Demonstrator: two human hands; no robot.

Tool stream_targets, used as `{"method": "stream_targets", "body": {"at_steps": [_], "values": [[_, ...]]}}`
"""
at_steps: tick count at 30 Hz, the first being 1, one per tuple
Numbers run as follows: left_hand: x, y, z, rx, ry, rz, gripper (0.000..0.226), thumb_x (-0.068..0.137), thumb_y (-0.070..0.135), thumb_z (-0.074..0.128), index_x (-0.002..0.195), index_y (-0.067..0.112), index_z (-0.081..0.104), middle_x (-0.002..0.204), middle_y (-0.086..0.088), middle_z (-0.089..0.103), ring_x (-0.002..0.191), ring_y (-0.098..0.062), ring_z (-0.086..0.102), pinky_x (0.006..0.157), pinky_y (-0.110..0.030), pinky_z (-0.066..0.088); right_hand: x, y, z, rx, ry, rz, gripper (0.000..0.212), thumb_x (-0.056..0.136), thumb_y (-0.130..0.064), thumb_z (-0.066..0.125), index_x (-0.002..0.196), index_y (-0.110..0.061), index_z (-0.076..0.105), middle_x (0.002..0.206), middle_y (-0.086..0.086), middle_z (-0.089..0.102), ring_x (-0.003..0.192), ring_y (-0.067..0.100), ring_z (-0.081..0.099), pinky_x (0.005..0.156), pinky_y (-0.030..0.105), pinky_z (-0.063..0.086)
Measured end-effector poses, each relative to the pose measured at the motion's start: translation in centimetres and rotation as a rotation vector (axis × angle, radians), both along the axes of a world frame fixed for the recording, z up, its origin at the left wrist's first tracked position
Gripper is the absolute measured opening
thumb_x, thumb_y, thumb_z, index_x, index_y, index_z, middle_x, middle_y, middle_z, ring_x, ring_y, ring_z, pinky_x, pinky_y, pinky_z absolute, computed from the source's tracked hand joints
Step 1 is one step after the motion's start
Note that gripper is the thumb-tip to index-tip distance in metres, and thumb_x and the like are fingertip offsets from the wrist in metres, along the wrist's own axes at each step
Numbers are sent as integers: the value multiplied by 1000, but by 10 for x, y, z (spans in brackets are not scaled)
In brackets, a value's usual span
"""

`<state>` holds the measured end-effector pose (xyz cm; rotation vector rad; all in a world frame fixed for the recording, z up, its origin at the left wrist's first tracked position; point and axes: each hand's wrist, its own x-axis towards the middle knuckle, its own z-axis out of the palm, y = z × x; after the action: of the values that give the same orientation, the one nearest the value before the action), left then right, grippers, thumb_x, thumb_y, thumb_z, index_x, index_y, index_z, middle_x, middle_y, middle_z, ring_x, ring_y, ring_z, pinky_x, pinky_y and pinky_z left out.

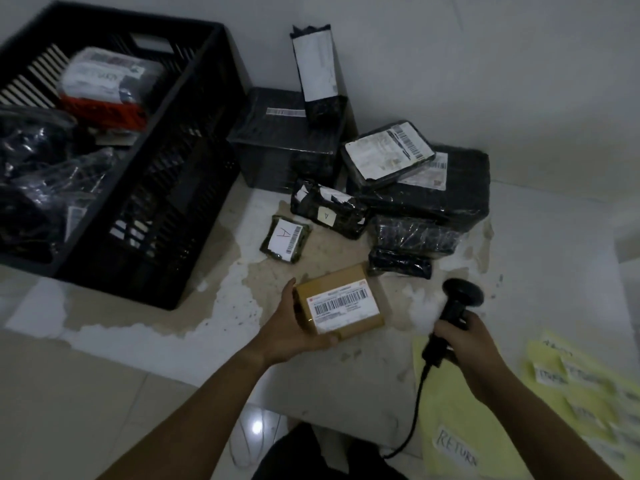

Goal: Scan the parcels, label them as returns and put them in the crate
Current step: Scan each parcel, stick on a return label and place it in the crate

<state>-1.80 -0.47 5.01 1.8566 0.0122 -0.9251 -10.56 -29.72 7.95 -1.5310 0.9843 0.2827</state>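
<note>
A small brown cardboard parcel (341,299) with a white barcode label facing up lies near centre in the left hand (294,327), whose grip curls round its left and near edges. To its right, the right hand (464,344) has its grip wrapped round a black scanner (459,299). The black crate (194,168) stands far left.

In the crate (166,209) lie parcels (100,81). Right of the crate sits a pile (415,195); right and nearer, a box (341,299), then a scanner (459,303), then labels (571,389) farthest right.
</note>
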Motion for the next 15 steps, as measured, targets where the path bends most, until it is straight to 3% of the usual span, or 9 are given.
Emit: {"method": "stream_targets", "body": {"at_steps": [2, 3, 5, 7, 9, 12, 15], "values": [[-4, 3, -8, 0, -91, -58, 140, 61, 27, 97, 159, 27, -2, 140, 25, 45, 131, 0, 49, 109, -31, 46, -11, 17, 26, 78, -47, 14, 21, 96, -6, 57, 117, -11, 57, 82, 20, 57, 72, 35, 58, 69, 49, 56], [-6, 3, -10, -7, -136, -60, 135, 60, 26, 98, 158, 27, 5, 139, 24, 48, 127, 4, 52, 107, -32, 49, -16, 28, 40, 102, -57, 28, 17, 98, -7, 55, 113, -13, 59, 72, 15, 53, 62, 28, 52, 57, 40, 50], [-9, 1, -10, -18, -222, -36, 126, 59, 26, 98, 153, 32, 14, 135, 23, 52, 120, 6, 56, 101, -31, 54, -28, 52, 56, 72, -47, 133, 6, 98, -14, 57, 95, -11, 61, 62, 11, 48, 53, 21, 44, 48, 31, 39], [-11, -1, -7, -31, -304, 2, 122, 59, 29, 97, 150, 38, 15, 133, 20, 56, 117, 5, 59, 94, -25, 56, -36, 75, 66, -21, -107, 250, 21, 95, -24, 64, 78, -12, 56, 59, 9, 50, 51, 20, 46, 50, 32, 38], [-13, 1, -7, -41, -358, 29, 121, 59, 34, 96, 147, 41, 13, 132, 15, 58, 116, 6, 60, 90, -17, 54, -40, 93, 69, -111, -160, 332, 21, 92, -29, 68, 73, -23, 59, 58, 3, 58, 48, 12, 51, 52, 29, 39], [-15, 3, -6, -26, -412, 35, 118, 59, 38, 94, 145, 42, 13, 131, 11, 58, 112, 8, 60, 84, -10, 52, -42, 112, 71, -140, -176, 391, 14, 93, -32, 66, 87, -19, 64, 66, 8, 65, 45, 4, 55, 48, 22, 39], [-19, 2, -10, -26, -459, 48, 113, 62, 40, 92, 145, 40, 14, 130, 8, 58, 112, 3, 62, 87, -18, 56, -42, 121, 66, -179, -170, 383, 21, 94, -36, 63, 91, -15, 63, 68, 11, 64, 48, 5, 57, 51, 26, 42]]}}
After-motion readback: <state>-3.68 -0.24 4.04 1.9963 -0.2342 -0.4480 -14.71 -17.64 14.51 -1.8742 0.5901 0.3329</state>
